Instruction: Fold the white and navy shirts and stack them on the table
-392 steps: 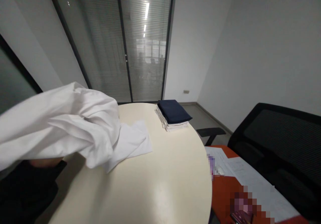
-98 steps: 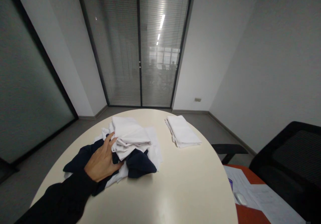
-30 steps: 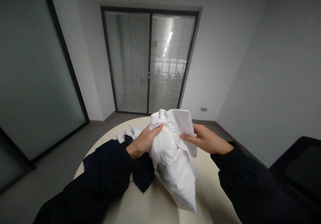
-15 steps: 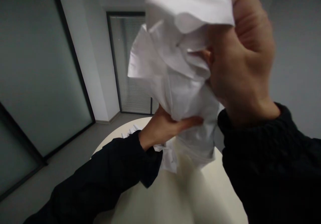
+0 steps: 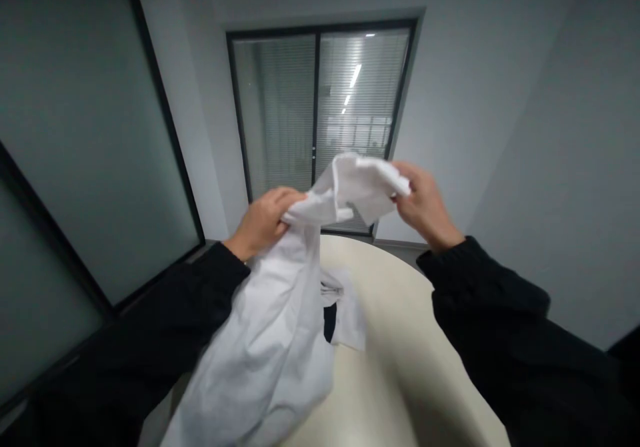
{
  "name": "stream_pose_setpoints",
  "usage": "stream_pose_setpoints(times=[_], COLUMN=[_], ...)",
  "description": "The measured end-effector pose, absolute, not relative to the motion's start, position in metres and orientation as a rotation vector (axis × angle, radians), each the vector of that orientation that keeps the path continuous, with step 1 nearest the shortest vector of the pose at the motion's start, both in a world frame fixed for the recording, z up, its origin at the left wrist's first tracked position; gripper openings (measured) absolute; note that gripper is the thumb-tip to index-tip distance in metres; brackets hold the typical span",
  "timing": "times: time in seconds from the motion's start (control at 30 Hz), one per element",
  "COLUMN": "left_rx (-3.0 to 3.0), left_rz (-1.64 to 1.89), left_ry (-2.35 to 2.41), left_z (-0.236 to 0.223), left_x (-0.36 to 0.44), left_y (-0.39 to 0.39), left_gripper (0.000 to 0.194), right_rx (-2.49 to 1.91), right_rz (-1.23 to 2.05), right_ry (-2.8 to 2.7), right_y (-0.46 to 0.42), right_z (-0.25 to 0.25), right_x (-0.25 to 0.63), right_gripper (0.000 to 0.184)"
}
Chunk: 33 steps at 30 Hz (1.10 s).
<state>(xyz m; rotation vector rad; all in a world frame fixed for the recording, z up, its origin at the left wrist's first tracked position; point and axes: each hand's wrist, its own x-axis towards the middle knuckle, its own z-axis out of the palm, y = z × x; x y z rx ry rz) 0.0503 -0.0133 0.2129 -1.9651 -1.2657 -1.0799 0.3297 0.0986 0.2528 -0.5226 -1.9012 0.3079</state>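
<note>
A white garment, which looks like a shirt [image 5: 270,320], hangs from both my hands above a round table. My left hand [image 5: 267,220] grips it at the upper edge, with the thumb behind the cloth. My right hand [image 5: 423,200] pinches a stiffer, folded strip on the right, perhaps the collar. That strip arches between the hands. The loose body of the shirt drapes down towards me on the left, in creases. Behind it on the table lies another white cloth [image 5: 350,313] with a dark patch beside it, partly hidden by the shirt.
The round cream table [image 5: 395,313] spreads below my hands. A window with blinds [image 5: 285,113] is set in the far wall. Frosted glass panels [image 5: 65,133] with dark frames stand on the left, and a plain wall [image 5: 550,167] is at the right.
The bunched shirt has come down from close to my face and spread out. My hands have moved apart, the left up and leftward, the right lower. My view has shifted too.
</note>
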Motion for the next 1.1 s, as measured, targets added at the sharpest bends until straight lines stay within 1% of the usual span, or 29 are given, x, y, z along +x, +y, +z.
stream_pose_setpoints(times=[0.03,0.07,0.13,0.17,0.2,0.23,0.27,0.3,0.33,0.4,0.43,0.5,0.57,0.7,0.8,0.93,1.03,1.1], left_rx=[-2.145,-2.304,-2.505,-2.545,-2.553,-2.552,-2.563,-2.571,-2.556,-2.448,-2.381,-2.262,-2.176,-1.953,-1.808,-1.764,-1.8,-1.858], left_rz=[-0.937,-0.784,-0.475,-0.356,-0.28,-0.248,-0.279,-0.333,-0.379,-0.46,-0.483,-0.5,-0.472,-0.359,-0.318,-0.334,-0.358,-0.37], left_ry=[-1.352,-1.469,-1.732,-1.881,-2.007,-2.091,-2.117,-2.119,-2.123,-2.148,-2.164,-2.183,-2.195,-2.254,-2.302,-2.326,-2.316,-2.31], left_z=[0.192,0.171,0.126,0.105,0.085,0.068,0.054,0.041,0.031,0.016,0.01,0.003,0.001,0.006,0.005,-0.006,-0.007,0.0], left_x=[0.042,0.033,0.018,0.012,0.007,0.005,0.004,0.005,0.006,0.011,0.012,0.012,0.007,-0.015,-0.033,-0.05,-0.058,-0.06], left_y=[-0.012,-0.013,-0.018,-0.023,-0.027,-0.032,-0.036,-0.039,-0.042,-0.043,-0.043,-0.039,-0.031,-0.002,0.027,0.052,0.058,0.057], left_gripper=[0.042,0.056,0.102,0.117,0.127,0.135,0.139,0.139,0.135,0.113,0.1,0.08,0.071,0.065,0.063,0.063,0.065,0.069], right_rx=[-0.556,-0.592,-0.705,-0.75,-0.787,-0.804,-0.789,-0.764,-0.75,-0.664,-0.625,-0.6,-0.626,-0.793,-0.922,-0.937,-0.948,-0.943], right_rz=[0.265,0.248,0.33,0.409,0.497,0.586,0.705,0.836,0.95,1.074,1.073,1.041,0.984,0.792,0.587,0.357,0.3,0.289], right_ry=[-1.965,-2.058,-2.269,-2.358,-2.444,-2.503,-2.547,-2.58,-2.581,-2.566,-2.549,-2.467,-2.381,-2.263,-2.268,-2.393,-2.415,-2.425], right_y=[0.108,0.116,0.127,0.13,0.13,0.128,0.124,0.12,0.115,0.107,0.104,0.105,0.113,0.141,0.156,0.156,0.149,0.145], right_z=[0.233,0.21,0.156,0.128,0.1,0.073,0.05,0.029,0.013,-0.01,-0.018,-0.029,-0.039,-0.064,-0.084,-0.101,-0.103,-0.102], right_x=[0.328,0.327,0.329,0.331,0.334,0.336,0.337,0.336,0.333,0.323,0.316,0.299,0.282,0.255,0.242,0.244,0.255,0.264], right_gripper=[0.027,0.023,0.023,0.025,0.028,0.037,0.05,0.064,0.074,0.086,0.089,0.083,0.08,0.083,0.074,0.058,0.052,0.047])
